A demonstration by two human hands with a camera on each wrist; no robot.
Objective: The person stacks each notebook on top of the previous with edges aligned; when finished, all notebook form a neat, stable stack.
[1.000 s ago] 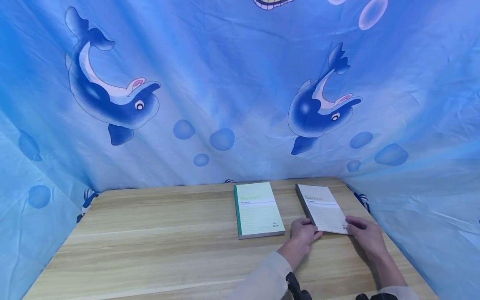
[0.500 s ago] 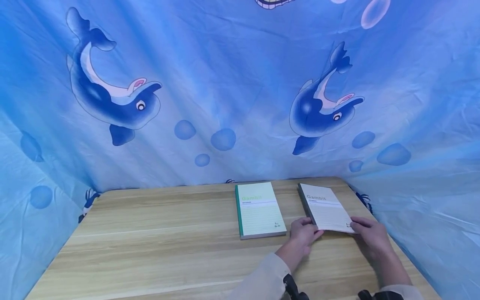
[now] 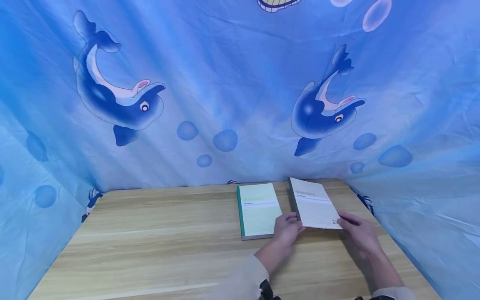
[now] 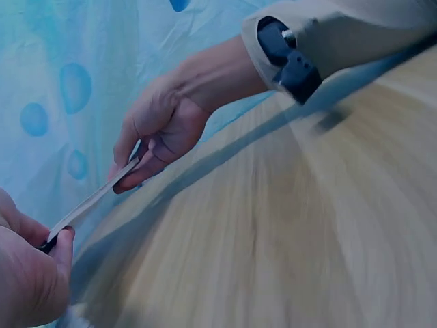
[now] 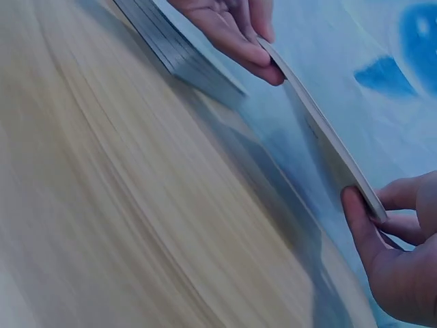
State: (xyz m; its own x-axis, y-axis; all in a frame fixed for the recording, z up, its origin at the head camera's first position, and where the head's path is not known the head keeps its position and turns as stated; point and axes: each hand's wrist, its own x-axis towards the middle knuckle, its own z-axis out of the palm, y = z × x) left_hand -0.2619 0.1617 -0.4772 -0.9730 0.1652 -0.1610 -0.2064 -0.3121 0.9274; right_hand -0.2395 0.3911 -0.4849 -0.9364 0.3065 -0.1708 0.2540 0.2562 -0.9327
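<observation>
A thin notebook with a dark spine and "Gambit" on its pale cover is held between both hands. My left hand pinches its near left corner, and my right hand pinches the near right corner, thumb on top. In the right wrist view the notebook is seen edge-on, raised above the table and slightly bowed. To its left lies a pale-green notebook with a green spine, its near right corner hidden behind my left hand. The right wrist view shows several notebooks stacked there.
Both notebooks are at the far right part of a wooden table. A blue curtain printed with dolphins and bubbles hangs behind the table and along its sides. A dark wrist device is strapped over the right sleeve.
Both hands have lifted the dark-spined notebook off the table and carried it left, toward the green-spined one. My left hand now overlaps the green-spined notebook's corner.
</observation>
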